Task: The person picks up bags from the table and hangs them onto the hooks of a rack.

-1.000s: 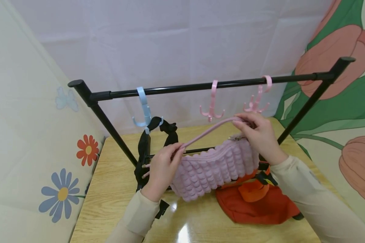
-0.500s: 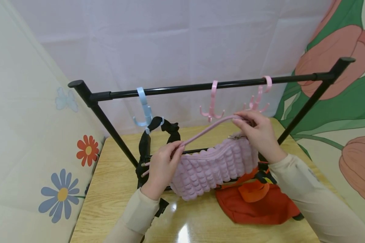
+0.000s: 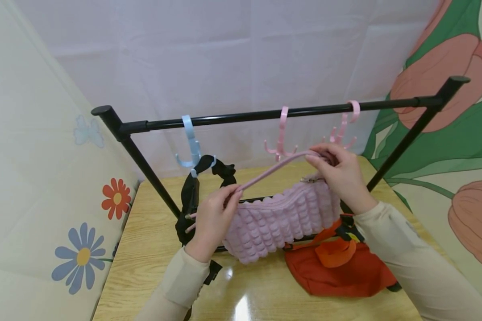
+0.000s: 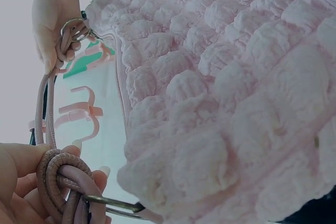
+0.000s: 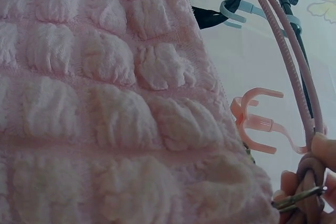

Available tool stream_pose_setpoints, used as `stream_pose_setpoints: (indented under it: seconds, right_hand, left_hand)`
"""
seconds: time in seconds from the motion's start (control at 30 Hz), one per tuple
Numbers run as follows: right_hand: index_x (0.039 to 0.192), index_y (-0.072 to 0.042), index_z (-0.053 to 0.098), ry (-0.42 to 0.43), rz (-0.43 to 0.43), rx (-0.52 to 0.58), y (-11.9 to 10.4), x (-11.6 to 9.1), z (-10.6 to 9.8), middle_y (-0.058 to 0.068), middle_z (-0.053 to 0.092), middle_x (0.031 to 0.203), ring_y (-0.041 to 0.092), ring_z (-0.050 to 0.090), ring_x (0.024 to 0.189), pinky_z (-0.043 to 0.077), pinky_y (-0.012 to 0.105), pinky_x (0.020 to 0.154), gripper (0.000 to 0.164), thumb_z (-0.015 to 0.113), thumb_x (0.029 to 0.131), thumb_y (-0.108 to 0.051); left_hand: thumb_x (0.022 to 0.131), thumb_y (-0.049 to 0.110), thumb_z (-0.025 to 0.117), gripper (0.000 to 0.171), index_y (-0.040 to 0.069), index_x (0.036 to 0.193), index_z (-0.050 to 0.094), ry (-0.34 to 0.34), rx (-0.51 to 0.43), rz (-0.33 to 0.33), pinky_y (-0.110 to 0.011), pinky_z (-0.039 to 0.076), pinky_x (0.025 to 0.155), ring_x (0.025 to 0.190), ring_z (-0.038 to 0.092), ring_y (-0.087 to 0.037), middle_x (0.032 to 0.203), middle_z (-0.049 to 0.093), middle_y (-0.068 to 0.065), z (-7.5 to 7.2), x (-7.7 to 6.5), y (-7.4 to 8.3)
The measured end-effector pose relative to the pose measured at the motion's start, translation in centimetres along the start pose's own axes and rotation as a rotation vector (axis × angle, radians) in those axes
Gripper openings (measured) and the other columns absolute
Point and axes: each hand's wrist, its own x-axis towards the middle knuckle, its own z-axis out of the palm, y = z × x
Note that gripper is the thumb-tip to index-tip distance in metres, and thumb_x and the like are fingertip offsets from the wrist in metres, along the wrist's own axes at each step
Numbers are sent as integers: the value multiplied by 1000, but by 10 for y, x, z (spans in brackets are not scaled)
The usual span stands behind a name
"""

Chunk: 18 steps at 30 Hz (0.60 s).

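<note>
A pink puffy handbag [image 3: 281,218] hangs from its thin strap [image 3: 271,170] between my two hands, in front of the black rack. My left hand [image 3: 214,220] pinches the strap's left end; the left wrist view shows a knot [image 4: 65,177] and a metal ring beside those fingers. My right hand [image 3: 343,176] grips the strap's right end, close to the bag's zipper pull. Behind the strap, a pink hook [image 3: 280,133] hangs from the rack's bar [image 3: 233,118]. A second pink hook [image 3: 342,129] is partly hidden behind my right hand.
A blue hook [image 3: 191,140] on the bar carries a black strap [image 3: 189,196] at the left. An orange-red bag [image 3: 341,272] hangs low at the right, under the pink handbag. The wooden table [image 3: 144,267] lies beneath; a flowered wall flanks each side.
Both hands have risen very slightly with the handbag, and the left has drifted a touch leftward. The grips on the strap look the same.
</note>
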Motion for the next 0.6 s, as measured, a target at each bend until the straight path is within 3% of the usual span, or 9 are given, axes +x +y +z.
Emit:
stream_pose_setpoints:
  seconds: [0.37, 0.6]
  right_hand:
    - [107, 6, 68, 20, 32, -21, -2, 7, 1, -18, 62, 90, -2, 61, 81, 48, 11, 69, 20, 69, 90, -5]
    - [108, 7, 69, 38, 53, -3, -2, 10, 3, -4, 66, 93, -1, 62, 83, 49, 12, 72, 23, 69, 91, -8]
  left_hand:
    - [91, 9, 68, 18, -2, 105, 71, 27, 9, 32, -24, 39, 49, 58, 49, -13, 76, 65, -7, -1, 4, -1]
    - [91, 9, 68, 18, -2, 105, 71, 43, 8, 45, -24, 38, 48, 56, 48, -13, 76, 66, -8, -1, 6, -1]
